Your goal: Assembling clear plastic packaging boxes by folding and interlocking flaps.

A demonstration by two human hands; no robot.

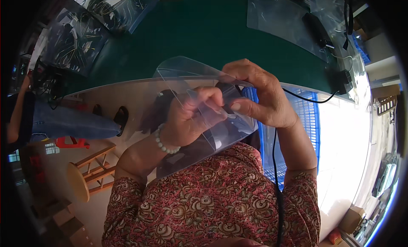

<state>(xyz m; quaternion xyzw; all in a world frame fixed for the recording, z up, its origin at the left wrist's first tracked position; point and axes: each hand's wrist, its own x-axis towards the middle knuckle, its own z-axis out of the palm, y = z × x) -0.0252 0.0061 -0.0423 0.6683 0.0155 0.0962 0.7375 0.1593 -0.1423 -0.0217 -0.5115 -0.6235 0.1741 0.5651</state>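
Observation:
A clear, stiff-looking plastic sheet, bent or folded over, is held up between my hands in front of my body, near the table's front edge. My left hand, with a pale bead bracelet at its wrist, has its fingers curled on the sheet and shows partly through it. My right hand pinches the sheet at its right side, thumb below and fingers above. Something dark shows between the two hands, too blurred by the plastic to name. Whether the sheet is one layer or a pouch, I cannot tell.
The green table bears clear bags with thin wires at the left and clear sheets at the right. A black cable hangs off its edge. Below are a blue crate and a wooden stool. Another person's leg is at the left.

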